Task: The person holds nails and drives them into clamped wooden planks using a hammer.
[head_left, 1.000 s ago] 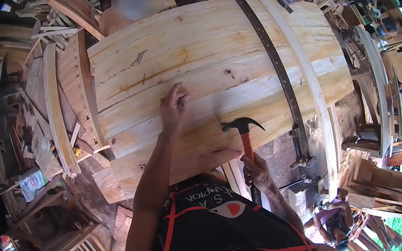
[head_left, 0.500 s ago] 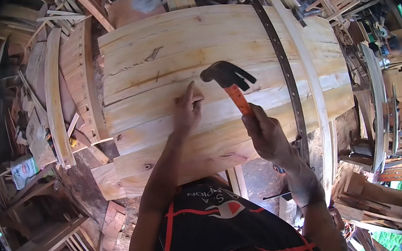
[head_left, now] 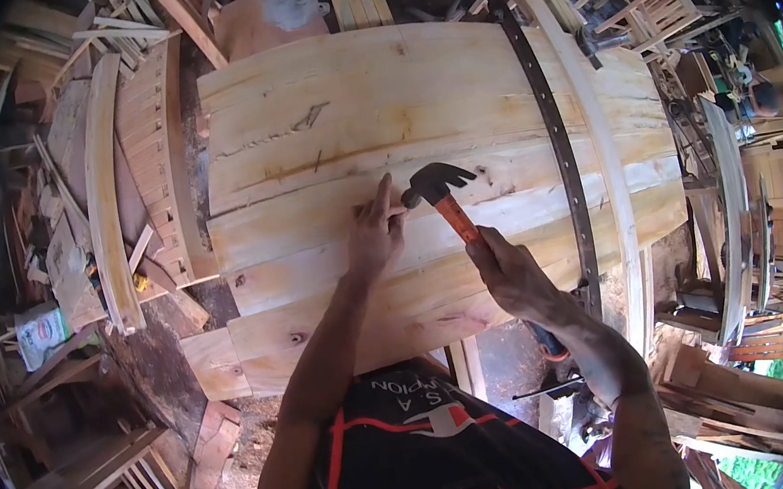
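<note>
A wide panel of pale planks laid edge to edge (head_left: 323, 165) lies before me. My left hand (head_left: 373, 239) rests low on it, index finger stretched out, the other fingers around a small wooden block (head_left: 395, 207) that they partly hide. In my right hand (head_left: 508, 274) is a claw hammer (head_left: 454, 215) with a black head and an orange handle. Its striking face is right beside the block; whether the two touch I cannot tell. A dark metal bar with holes (head_left: 546, 113) crosses the panel to the right of the hammer.
Beside the metal bar runs a long pale wooden strip (head_left: 601, 136). A plastic bag (head_left: 289, 5) lies beyond the panel. Long boards (head_left: 111, 191) stand at the left. Stacked wood (head_left: 722, 390) and wooden frames fill the right, where another person (head_left: 767, 99) is partly visible.
The hammer has come down and left, its head now beside the small block at my left hand. My view has shifted slightly, and the left hand stays at about the same spot on the panel.
</note>
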`<state>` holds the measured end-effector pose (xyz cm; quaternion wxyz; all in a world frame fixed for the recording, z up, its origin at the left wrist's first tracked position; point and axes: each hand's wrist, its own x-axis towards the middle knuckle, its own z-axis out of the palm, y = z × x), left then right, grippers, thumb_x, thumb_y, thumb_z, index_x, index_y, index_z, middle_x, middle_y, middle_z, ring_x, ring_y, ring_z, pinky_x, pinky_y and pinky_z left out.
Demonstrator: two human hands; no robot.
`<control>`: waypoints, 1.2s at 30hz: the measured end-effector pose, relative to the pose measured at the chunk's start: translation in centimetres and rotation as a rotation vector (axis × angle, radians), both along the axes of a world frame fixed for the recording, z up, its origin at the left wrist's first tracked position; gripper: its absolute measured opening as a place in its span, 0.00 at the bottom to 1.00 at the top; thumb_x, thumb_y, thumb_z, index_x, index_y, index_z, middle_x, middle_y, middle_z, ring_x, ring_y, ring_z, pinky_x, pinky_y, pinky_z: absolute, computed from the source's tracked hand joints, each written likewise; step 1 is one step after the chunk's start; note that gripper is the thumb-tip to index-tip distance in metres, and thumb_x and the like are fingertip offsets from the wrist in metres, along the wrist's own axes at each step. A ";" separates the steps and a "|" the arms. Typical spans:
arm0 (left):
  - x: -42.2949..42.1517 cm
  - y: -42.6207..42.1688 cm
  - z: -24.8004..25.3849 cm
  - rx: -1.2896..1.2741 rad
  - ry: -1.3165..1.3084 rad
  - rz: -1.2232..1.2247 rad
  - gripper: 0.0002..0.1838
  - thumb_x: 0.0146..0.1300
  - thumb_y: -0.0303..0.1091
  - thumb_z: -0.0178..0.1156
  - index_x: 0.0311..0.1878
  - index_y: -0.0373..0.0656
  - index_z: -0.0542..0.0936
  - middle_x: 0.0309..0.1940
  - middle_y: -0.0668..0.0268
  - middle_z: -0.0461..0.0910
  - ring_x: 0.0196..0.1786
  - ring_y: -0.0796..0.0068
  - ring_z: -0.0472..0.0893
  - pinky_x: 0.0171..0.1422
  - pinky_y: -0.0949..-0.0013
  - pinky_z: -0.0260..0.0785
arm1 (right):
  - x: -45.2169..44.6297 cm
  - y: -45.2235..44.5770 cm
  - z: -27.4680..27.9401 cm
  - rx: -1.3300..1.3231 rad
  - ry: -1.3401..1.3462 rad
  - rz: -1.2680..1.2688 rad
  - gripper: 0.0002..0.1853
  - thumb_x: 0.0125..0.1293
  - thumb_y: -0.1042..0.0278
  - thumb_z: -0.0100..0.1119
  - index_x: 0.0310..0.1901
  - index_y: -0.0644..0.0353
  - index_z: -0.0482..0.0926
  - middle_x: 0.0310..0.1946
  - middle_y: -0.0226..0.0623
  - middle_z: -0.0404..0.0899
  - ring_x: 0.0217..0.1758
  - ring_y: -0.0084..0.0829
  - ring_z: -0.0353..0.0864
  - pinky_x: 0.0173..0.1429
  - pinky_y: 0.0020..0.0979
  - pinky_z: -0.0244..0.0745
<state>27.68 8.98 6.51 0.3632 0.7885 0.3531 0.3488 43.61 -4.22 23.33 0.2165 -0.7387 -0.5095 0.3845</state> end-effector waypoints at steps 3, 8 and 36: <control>-0.1 0.2 0.5 -0.013 -0.036 -0.003 0.35 0.62 0.24 0.63 0.73 0.39 0.62 0.36 0.66 0.86 0.43 0.62 0.83 0.58 0.57 0.67 | -0.4 0.2 1.6 0.001 0.014 -0.145 0.16 0.79 0.59 0.45 0.58 0.61 0.69 0.20 0.50 0.74 0.19 0.42 0.77 0.25 0.43 0.66; -2.9 6.9 1.0 -0.072 -0.118 0.283 0.16 0.58 0.24 0.66 0.51 0.39 0.80 0.35 0.58 0.82 0.40 0.57 0.81 0.45 0.58 0.74 | 1.2 -0.7 7.4 0.319 0.023 -0.166 0.15 0.79 0.65 0.45 0.57 0.67 0.70 0.17 0.33 0.71 0.17 0.22 0.69 0.22 0.28 0.62; -5.0 11.1 -0.4 0.360 0.301 0.381 0.08 0.58 0.36 0.65 0.32 0.43 0.79 0.33 0.59 0.78 0.42 0.55 0.77 0.50 0.51 0.69 | -1.4 -1.7 -4.8 0.312 -0.615 0.371 0.13 0.70 0.71 0.52 0.54 0.65 0.71 0.38 0.57 0.78 0.22 0.43 0.77 0.26 0.42 0.71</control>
